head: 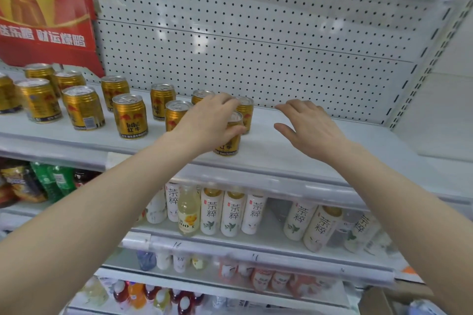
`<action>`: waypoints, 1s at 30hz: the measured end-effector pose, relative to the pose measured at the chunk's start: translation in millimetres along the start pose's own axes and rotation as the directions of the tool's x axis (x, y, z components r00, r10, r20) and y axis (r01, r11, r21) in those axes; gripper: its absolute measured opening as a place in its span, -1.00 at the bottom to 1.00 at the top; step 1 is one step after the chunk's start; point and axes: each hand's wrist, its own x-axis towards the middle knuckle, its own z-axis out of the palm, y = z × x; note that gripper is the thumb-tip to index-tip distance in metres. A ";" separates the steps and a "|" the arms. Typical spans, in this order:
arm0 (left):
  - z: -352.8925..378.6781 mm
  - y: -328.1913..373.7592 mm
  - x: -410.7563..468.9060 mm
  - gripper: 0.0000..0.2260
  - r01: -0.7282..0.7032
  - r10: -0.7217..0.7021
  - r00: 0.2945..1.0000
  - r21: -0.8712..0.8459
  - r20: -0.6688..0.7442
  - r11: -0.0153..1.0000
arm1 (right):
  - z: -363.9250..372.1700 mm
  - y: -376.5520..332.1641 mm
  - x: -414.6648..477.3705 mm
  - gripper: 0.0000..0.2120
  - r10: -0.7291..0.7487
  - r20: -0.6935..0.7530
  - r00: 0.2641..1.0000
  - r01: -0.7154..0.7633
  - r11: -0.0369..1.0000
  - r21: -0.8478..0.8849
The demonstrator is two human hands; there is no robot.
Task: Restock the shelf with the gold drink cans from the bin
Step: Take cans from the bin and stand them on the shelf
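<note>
1. Both forearms reach up from the lower edge of the head view toward the white shelf (294, 158).
2. Below the hands, on the lower tier: white tea bottles (231, 215) standing in a row, with one pale yellow bottle (189, 212) among them. Lower tiers blurred; contents cannot be told.
3. Left hand (207, 120): fingers curled around a gold can (229, 144) that stands upright near the shelf's front edge. The grip is closed on the can's upper half; the can's base appears to rest on the shelf.
4. Right hand (311, 126): to the right of the held can, fingers spread apart, palm down over bare shelf, holding nothing. Cannot tell whether it touches the surface.
5. Just behind the left hand: a second can (246, 110), partly hidden by the fingers.
6. Left of the left hand: more gold cans (130, 115), upright, in loose pairs running along the shelf.
7. Farthest: perforated back panel (256, 41) behind both hands; a red carton (46, 7) beyond the cans at far left.
</note>
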 end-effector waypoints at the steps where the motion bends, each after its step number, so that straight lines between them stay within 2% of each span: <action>1: 0.4 6.4 -5.7 -0.44 -0.020 0.021 1.000 0.017 -0.022 1.000 | -4.5 1.7 -12.2 -0.53 -0.011 -0.016 1.000 0.011 1.000 -0.004; 7: 21.5 58.4 -63.1 -0.58 -0.066 0.067 0.992 0.010 -0.111 0.998 | -3.3 6.9 -118.4 -0.57 -0.060 -0.070 0.996 0.064 0.996 0.062; 12: 74.5 100.4 -138.0 -0.70 -0.007 -0.011 0.986 -0.108 -0.166 0.994 | 56.8 4.4 -221.5 -0.61 -0.115 0.004 0.993 0.113 0.980 0.165; 15: 129.4 122.9 -193.9 -0.71 0.060 -0.074 0.994 -0.170 -0.076 0.984 | 111.9 -7.5 -285.4 -0.60 -0.128 0.129 0.983 0.092 0.962 0.255; 19: 210.2 149.5 -276.0 -0.65 0.230 -0.198 0.969 -0.248 0.149 0.941 | 184.1 -34.0 -362.9 -0.63 -0.123 0.309 0.943 0.002 0.931 0.364; 24: 297.9 184.7 -380.0 -0.64 0.521 -0.378 0.816 -0.273 0.437 0.809 | 273.1 -70.3 -433.0 -0.56 -0.198 0.527 0.826 -0.077 0.888 0.454; 27: 342.7 196.2 -423.6 -0.62 0.675 -0.459 0.663 -0.208 0.591 0.708 | 325.1 -92.2 -451.4 -0.55 -0.229 0.653 0.722 -0.131 0.881 0.454; 30: 380.0 200.0 -447.2 -0.58 0.760 -0.499 0.494 -0.074 0.712 0.646 | 373.2 -116.2 -453.4 -0.51 -0.271 0.687 0.674 -0.143 0.865 0.481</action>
